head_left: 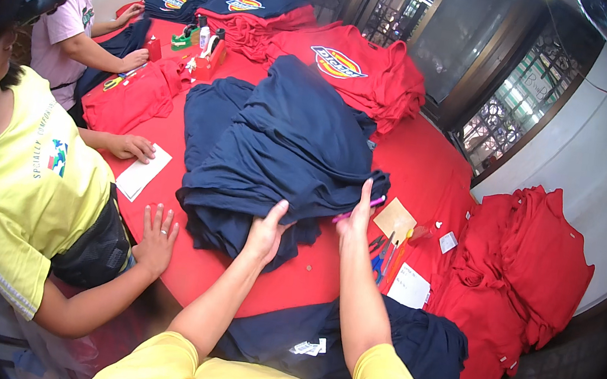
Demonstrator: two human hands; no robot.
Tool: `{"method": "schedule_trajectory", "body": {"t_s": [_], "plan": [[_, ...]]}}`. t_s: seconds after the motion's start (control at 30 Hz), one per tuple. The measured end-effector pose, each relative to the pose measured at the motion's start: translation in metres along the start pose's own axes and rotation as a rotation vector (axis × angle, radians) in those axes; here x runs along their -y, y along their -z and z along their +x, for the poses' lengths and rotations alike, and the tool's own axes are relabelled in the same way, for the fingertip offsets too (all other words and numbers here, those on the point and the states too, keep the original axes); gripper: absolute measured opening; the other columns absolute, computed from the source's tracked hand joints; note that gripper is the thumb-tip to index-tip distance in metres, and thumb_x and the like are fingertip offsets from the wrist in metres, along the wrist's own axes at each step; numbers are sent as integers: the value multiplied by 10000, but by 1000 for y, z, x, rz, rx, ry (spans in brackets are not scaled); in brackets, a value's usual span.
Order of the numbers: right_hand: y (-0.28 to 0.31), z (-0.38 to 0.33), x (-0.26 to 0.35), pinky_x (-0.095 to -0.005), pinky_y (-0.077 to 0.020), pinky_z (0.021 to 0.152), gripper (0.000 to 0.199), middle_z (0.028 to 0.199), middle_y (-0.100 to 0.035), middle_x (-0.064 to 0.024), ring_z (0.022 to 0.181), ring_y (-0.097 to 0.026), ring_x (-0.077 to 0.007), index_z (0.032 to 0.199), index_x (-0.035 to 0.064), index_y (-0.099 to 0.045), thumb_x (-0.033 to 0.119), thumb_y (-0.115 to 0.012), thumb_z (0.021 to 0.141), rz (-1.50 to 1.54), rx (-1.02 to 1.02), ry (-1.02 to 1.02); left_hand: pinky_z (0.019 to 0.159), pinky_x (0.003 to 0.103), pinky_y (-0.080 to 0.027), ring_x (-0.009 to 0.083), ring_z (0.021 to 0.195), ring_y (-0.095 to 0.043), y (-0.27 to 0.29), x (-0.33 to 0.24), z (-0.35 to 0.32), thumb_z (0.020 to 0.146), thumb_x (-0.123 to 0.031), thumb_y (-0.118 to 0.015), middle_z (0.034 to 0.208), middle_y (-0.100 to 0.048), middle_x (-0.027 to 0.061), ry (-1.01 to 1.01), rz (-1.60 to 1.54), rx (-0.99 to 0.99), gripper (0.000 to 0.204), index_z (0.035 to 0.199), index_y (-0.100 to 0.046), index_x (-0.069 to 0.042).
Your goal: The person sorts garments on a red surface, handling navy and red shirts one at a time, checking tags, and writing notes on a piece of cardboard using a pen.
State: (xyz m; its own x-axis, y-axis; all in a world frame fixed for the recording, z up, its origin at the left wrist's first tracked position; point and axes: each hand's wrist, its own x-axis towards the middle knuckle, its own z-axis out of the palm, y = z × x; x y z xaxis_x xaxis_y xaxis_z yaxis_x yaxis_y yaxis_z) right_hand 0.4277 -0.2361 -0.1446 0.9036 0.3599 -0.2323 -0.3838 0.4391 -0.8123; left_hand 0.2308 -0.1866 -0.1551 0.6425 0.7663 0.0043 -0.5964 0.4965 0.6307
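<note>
A pile of navy shirts (280, 134) lies in front of me on the red-covered table (419, 158). My left hand (266, 232) grips the near edge of the top shirt, its thumb on top and the fingers hidden under the cloth. At the pile's right corner, my right hand (358, 217) holds the same shirt, thumb pointing up. A slim pink pen-like tool (371, 204) runs across that hand, apparently held along with the cloth. More navy cloth (406, 343) with white tags (310, 347) lies against my body below my forearms.
Right of my hands lie blue-handled scissors (379, 262), a brown card (394, 219) and a white paper (409, 285). Red shirts (527, 267) are heaped at the right; another red pile (362, 65) stands behind. Two co-workers stand left, one with a hand (155, 240) on the table edge.
</note>
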Motion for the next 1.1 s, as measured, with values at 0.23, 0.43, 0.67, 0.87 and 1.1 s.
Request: {"method": "schedule_trajectory", "body": {"t_s": [0.23,0.43,0.67,0.87,1.1], "plan": [[61,73,-5,-329,-494,500,726,1172,-571,-135,857,-649,-258,1370,102,-314,48,-712,765,64,-43,325,778,276,-510,135,896,-672,-47,-79,-32,964,-306,-573,1025,-697,115,373,1058,623,384,1183,-633,3],[13,-30,-33,-281,-363,456,423,1087,-624,-40,810,-632,-182,1204,174,-495,283,-683,841,89,-73,-29,880,410,-467,329,1009,-591,18,-141,94,815,-93,-656,1084,-655,130,-1364,1954,-187,314,1128,-673,-83],[44,13,4,-349,-489,771,465,1171,-617,-51,1032,-600,-215,1221,68,-548,417,-592,916,380,48,-35,884,365,-423,269,886,-590,24,-115,68,762,-34,-566,805,-613,109,-670,1418,298,299,1021,-712,-73],[16,14,-26,-493,-401,1047,814,1417,-440,-158,1305,-434,-308,1428,-6,-311,401,-713,849,47,106,143,995,395,-297,212,837,-501,-7,-96,-7,692,-22,-566,765,-492,32,-682,1639,645,365,984,-740,-156],[-11,16,16,-401,-461,982,520,1227,-562,-163,1128,-558,-287,1287,-20,-471,107,-691,833,177,86,-85,988,492,-380,248,990,-538,-11,-73,-34,745,-46,-640,970,-582,57,-961,1623,247,290,1020,-720,-85]]}}
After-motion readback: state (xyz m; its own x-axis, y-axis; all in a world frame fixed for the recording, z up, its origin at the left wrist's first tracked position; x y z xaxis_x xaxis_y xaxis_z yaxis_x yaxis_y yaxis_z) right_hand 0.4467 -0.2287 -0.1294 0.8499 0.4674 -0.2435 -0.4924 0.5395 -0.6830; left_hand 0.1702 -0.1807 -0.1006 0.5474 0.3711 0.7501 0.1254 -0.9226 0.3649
